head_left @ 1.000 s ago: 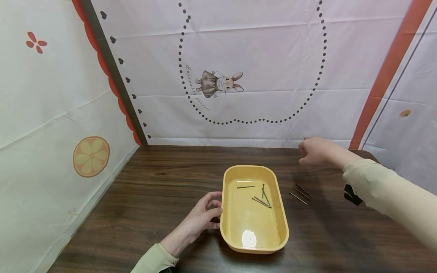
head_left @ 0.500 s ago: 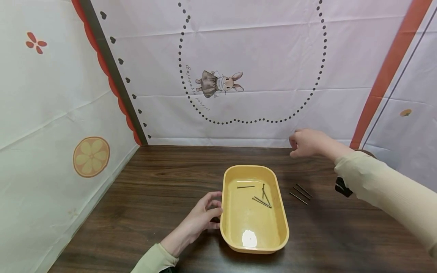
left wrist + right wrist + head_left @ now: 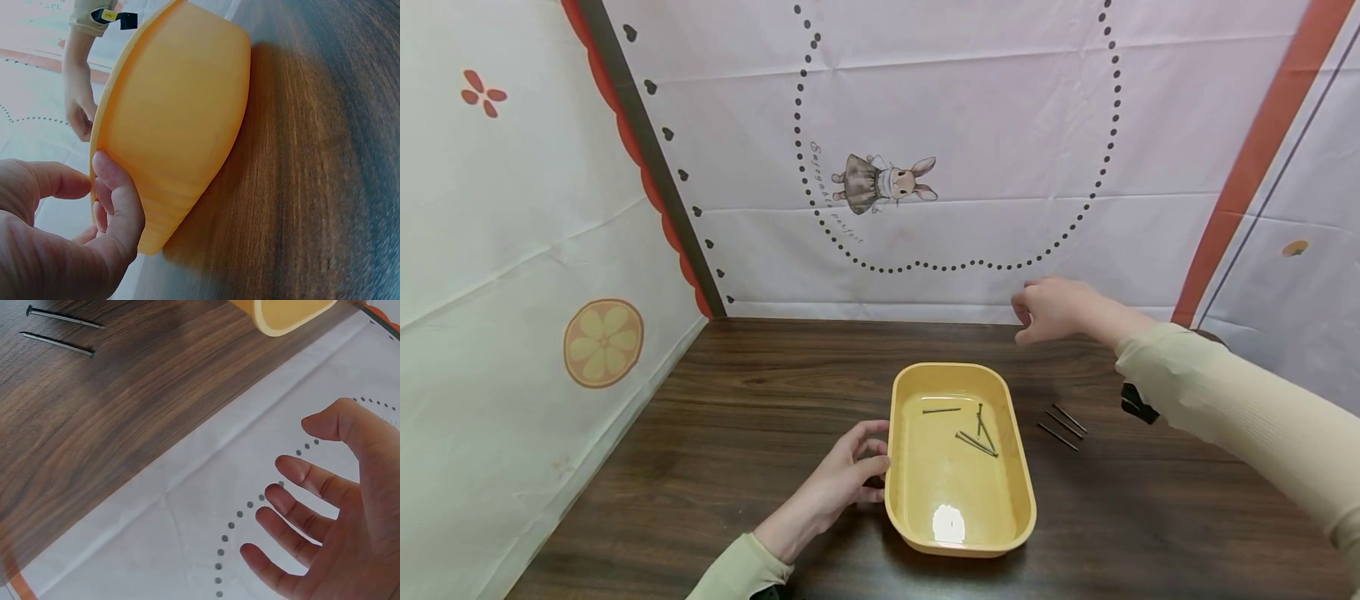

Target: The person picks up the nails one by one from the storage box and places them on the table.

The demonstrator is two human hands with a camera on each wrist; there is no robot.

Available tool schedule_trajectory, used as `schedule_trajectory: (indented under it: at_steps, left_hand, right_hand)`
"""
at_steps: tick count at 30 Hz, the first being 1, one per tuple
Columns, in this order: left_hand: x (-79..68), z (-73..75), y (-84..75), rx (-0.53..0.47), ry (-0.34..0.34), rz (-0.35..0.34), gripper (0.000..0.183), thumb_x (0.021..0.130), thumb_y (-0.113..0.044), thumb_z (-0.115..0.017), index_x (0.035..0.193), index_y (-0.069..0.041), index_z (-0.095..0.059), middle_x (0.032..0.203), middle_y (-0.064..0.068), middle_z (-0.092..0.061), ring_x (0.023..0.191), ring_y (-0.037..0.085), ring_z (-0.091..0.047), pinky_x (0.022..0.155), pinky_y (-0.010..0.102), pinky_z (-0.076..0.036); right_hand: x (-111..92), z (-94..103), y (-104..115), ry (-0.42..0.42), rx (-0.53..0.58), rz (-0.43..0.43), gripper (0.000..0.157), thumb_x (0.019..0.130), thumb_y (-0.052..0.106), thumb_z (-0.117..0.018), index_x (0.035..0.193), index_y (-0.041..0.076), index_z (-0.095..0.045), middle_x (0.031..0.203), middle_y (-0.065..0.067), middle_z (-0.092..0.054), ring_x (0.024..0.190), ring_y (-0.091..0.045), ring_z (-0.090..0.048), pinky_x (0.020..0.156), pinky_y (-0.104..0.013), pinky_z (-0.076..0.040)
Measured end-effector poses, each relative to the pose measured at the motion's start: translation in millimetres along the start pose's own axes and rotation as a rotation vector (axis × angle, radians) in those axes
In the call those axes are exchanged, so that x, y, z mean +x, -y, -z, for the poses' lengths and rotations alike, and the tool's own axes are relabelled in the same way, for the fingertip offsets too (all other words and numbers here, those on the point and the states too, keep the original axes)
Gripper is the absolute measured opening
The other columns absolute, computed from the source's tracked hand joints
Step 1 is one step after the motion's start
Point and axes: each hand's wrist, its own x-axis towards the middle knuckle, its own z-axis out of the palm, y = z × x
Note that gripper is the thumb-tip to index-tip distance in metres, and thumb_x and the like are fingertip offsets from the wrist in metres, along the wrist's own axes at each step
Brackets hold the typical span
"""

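Observation:
A yellow rectangular tub (image 3: 925,492) stands on the table with several nails (image 3: 976,444) lying loose on its floor. My left hand (image 3: 831,482) is at its left side; in the left wrist view the thumb and fingers pinch the tub's rim (image 3: 107,106). Three more nails (image 3: 1057,437) lie roughly side by side on the table to the right of the tub. Above the table's far edge hovers my right hand (image 3: 1054,311), beyond the loose nails. Its fingers (image 3: 294,537) are spread and slightly bent, with nothing between them in the right wrist view.
The dark wood-grain table (image 3: 760,392) ends at a pale printed cloth (image 3: 985,167) hanging behind it. Another cloth (image 3: 497,250) borders the left side, and a further one is at the right. A black strap (image 3: 1138,404) shows under the right sleeve.
My right hand has moved left and a little up, toward the far side of the tub. The left hand, the tub and the nails stay in place.

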Motion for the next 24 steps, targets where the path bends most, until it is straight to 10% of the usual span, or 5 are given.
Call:
schedule_trajectory:
  at_steps: [24]
  left_hand:
    - [-1.0,0.9,-2.4,0.016,-0.002,0.016,0.053,0.097,-0.006,-0.053,0.147,-0.005,-0.035,0.118,0.015,-0.052,0.086,0.017,-0.06,0.065,0.026,-0.057]
  right_hand:
    - [27,7.0,61,-0.007,-0.053,0.134,0.021,0.075,0.037,-0.072,0.079,0.02,-0.06,0.086,0.001,-0.057,0.08,-0.019,-0.054,0.063,-0.035,-0.047]
